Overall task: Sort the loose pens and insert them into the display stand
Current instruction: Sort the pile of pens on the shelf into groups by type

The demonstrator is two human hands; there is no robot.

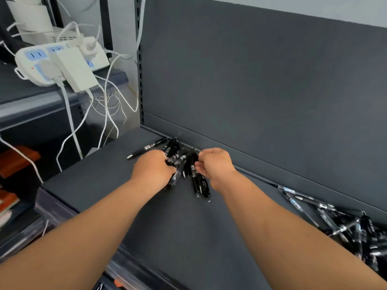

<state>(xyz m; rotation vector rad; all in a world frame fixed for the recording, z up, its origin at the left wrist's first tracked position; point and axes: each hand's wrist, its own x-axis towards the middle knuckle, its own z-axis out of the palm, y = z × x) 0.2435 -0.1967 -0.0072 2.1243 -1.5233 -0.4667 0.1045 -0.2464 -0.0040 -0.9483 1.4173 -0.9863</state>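
A small heap of black pens (188,164) lies on the dark grey shelf (188,227), close to its back panel. My left hand (152,169) grips several of these pens from the left side, fingers curled around them. My right hand (215,164) pinches pens at the right side of the same heap. One black pen (146,150) lies alone just left of the heap. A second, larger pile of black pens (345,222) spreads along the shelf at the far right. No display stand is in view.
The upright dark back panel (261,80) closes the shelf behind the pens. To the left, a white power strip (58,61) with plugs and trailing white cables (109,105) sits on a neighbouring shelf. Clear plastic trays (25,233) sit below at the left.
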